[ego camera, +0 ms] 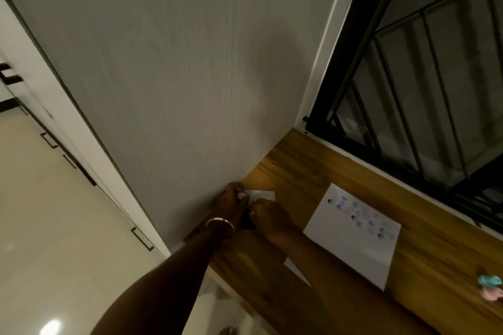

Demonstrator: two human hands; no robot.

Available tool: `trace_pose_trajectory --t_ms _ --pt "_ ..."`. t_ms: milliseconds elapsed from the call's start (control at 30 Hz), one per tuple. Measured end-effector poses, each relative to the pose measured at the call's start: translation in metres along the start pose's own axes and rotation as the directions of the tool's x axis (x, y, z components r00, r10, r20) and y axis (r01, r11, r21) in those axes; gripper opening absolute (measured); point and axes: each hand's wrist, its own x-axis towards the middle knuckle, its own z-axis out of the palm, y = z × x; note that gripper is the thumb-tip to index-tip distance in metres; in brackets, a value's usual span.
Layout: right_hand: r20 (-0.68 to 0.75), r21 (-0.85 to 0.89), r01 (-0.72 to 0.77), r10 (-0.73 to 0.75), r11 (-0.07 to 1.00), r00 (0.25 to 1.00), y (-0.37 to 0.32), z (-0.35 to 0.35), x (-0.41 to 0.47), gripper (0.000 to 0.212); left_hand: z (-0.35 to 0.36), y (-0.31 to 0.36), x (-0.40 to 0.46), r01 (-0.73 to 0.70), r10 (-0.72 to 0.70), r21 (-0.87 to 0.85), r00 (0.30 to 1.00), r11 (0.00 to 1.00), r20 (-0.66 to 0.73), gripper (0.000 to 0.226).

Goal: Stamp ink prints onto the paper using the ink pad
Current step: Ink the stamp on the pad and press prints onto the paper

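Observation:
A white sheet of paper (353, 242) lies on the wooden table (299, 171) and carries several blue and grey round ink prints across its upper half. Both hands meet left of it, near the wall. My left hand (231, 204), with a metal bangle on the wrist, rests against a small pale case (262, 194), apparently the ink pad with its lid open. My right hand (268, 216) is curled over a dark part (246, 221) just below that case. Which fingers grip what is hidden.
A grey wall (177, 76) borders the table on the left. A dark window with black bars (422, 90) runs along the far edge. Small turquoise and pink items (491, 287) lie at the right edge of the table. Pale floor and cabinet doors lie at left.

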Motion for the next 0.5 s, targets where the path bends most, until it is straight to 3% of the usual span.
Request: trace_pose_trajectory --t_ms 500 --pt "0.026 0.036 0.0 -0.001 0.999 1.0 0.003 0.0 0.004 0.025 -0.007 0.008 -0.001 -0.006 0.005 0.082 1.0 0.997 0.007 0.031"
